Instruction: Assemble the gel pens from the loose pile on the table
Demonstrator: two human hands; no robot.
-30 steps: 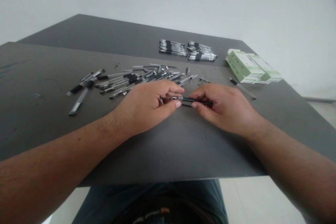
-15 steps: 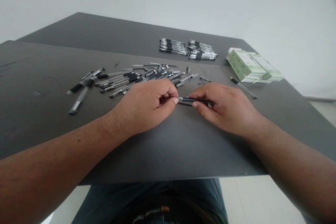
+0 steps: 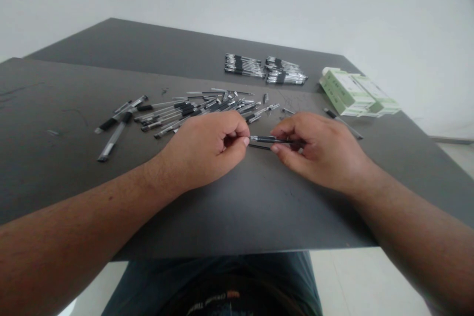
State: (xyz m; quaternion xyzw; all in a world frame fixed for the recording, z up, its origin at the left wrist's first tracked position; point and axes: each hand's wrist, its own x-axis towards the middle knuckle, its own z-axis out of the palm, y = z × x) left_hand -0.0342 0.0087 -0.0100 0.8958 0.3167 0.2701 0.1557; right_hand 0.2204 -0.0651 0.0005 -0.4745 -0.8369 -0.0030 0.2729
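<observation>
A pen (image 3: pixel 264 139) with a black grip and a silver tip end lies level between my two hands, just above the table. My left hand (image 3: pixel 217 145) pinches its tip end between thumb and forefinger. The thumb and fingers of my right hand (image 3: pixel 318 148) are closed round the grip and barrel, whose far end is hidden in the palm. Behind my left hand spreads a loose heap of pens and pen parts (image 3: pixel 181 112).
Bundled rows of pens (image 3: pixel 244 65) lie on the far table section. Green and white boxes (image 3: pixel 351 93) stand at the right, with a single pen (image 3: pixel 343 123) before them. Two larger pens (image 3: pixel 115 133) cross at the left. The grey table (image 3: pixel 237 217) ends near my lap.
My left hand has shifted very slightly left with the pen's tip end. The right-hand fingers have loosened and lifted a little, showing more of the grip.
</observation>
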